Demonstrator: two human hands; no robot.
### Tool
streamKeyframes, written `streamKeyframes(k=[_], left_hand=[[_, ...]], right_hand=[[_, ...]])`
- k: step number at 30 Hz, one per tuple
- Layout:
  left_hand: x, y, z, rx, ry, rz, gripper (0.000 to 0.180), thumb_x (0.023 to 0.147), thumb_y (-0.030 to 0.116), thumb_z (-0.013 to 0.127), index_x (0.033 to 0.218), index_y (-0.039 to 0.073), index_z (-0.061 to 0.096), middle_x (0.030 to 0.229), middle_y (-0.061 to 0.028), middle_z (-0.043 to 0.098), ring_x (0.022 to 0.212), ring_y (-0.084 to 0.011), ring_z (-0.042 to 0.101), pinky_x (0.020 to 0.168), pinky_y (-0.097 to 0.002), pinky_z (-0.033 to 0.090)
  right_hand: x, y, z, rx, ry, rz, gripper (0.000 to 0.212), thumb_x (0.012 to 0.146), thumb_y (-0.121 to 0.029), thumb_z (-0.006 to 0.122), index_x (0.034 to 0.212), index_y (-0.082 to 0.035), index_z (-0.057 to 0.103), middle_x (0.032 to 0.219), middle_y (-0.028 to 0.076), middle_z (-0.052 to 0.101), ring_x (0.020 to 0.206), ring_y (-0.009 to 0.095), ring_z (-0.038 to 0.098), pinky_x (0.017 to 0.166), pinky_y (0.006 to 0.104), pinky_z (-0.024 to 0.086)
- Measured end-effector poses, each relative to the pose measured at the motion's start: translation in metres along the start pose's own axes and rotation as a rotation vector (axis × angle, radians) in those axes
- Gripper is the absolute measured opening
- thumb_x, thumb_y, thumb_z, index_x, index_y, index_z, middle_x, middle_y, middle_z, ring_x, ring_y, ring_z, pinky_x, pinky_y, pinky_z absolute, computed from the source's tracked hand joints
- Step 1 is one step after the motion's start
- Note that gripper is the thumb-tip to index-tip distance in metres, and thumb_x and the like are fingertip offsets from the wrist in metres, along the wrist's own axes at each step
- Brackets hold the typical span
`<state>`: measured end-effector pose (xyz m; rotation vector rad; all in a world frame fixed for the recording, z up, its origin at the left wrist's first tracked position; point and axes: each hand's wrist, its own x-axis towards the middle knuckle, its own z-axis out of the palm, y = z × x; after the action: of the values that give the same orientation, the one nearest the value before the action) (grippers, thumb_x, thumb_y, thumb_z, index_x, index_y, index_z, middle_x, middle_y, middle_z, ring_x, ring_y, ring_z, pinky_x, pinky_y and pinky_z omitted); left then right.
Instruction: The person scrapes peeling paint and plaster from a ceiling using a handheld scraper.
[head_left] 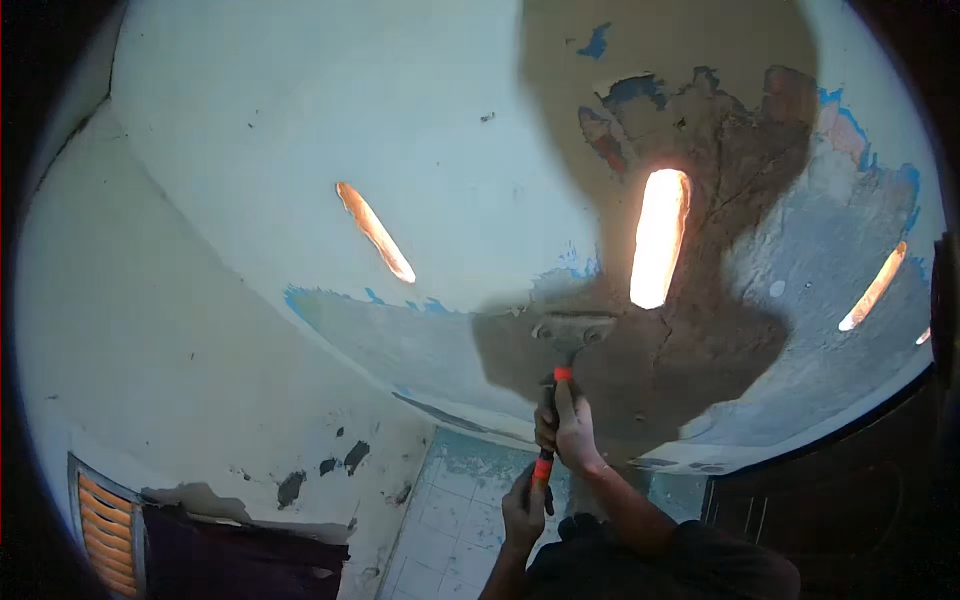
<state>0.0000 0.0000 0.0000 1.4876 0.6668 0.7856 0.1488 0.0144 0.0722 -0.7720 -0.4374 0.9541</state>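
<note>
A long-handled scraper (570,352) with a wide flat blade and a black and red handle is raised against the wall (430,120). Its blade lies at the edge between pale paint and bare grey plaster (400,330); I cannot tell how firmly it presses. My right hand (575,430) is wrapped round the upper handle, just under the red collar. Lower on the same handle, my left hand (523,512) is closed near the second red band. A dark shadow (620,360) falls over the blade and the plaster around it.
Bright elongated slots (660,240) glow in the wall. Ragged blue and pale paint edges (850,125) surround the bare patch. White floor tiles (450,510) show below. A dark cloth (240,555) and a louvred opening (105,520) are at lower left, a dark door-like panel (830,500) at right.
</note>
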Motion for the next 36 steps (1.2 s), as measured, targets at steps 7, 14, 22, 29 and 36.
streamKeyframes(k=[7,14,22,29,36], left_hand=[[0.018,0.05,0.008,0.06,0.135,0.061,0.041,0.096,0.013,0.047,0.133,-0.004,0.046,0.06,-0.0006,0.051,0.05,-0.0055,0.046,0.046,-0.0218,0.038],[0.01,0.036,0.001,0.097,0.153,0.008,0.043,0.098,0.021,0.048,0.131,-0.007,0.047,0.061,0.0018,0.05,0.049,-0.0044,0.045,0.044,-0.0215,0.034],[0.007,0.027,-0.016,0.145,0.232,-0.023,0.039,0.096,0.019,0.051,0.125,-0.007,0.054,0.057,0.0016,0.05,0.049,-0.0036,0.045,0.044,-0.0218,0.035],[0.015,0.029,-0.014,0.124,0.195,-0.077,0.041,0.097,0.021,0.048,0.126,-0.006,0.053,0.056,0.0016,0.05,0.048,-0.0041,0.044,0.043,-0.0231,0.034],[0.02,0.02,-0.012,0.074,0.216,-0.048,0.037,0.094,0.014,0.053,0.123,-0.007,0.055,0.055,0.0014,0.05,0.049,-0.0043,0.045,0.046,-0.022,0.035]], right_hand=[[0.011,-0.039,0.043,0.056,-0.036,-0.053,0.033,0.099,-0.043,0.04,0.105,-0.011,0.047,0.061,-0.004,0.034,0.042,0.005,0.029,0.037,0.0217,0.022],[0.009,-0.02,0.035,0.024,0.057,-0.008,0.032,0.099,-0.041,0.041,0.102,-0.01,0.047,0.059,-0.003,0.032,0.041,0.006,0.03,0.036,0.0232,0.023],[0.009,0.0,0.037,0.065,0.065,0.055,0.033,0.099,-0.044,0.04,0.099,-0.011,0.045,0.058,-0.005,0.032,0.041,0.005,0.029,0.036,0.0226,0.023],[0.016,0.002,0.035,-0.007,0.09,0.033,0.032,0.097,-0.047,0.043,0.09,-0.016,0.043,0.057,-0.005,0.03,0.04,0.005,0.027,0.037,0.022,0.022],[0.017,-0.001,0.032,0.032,0.095,0.065,0.03,0.098,-0.044,0.043,0.093,-0.014,0.044,0.058,-0.005,0.031,0.041,0.005,0.028,0.036,0.0226,0.022]])
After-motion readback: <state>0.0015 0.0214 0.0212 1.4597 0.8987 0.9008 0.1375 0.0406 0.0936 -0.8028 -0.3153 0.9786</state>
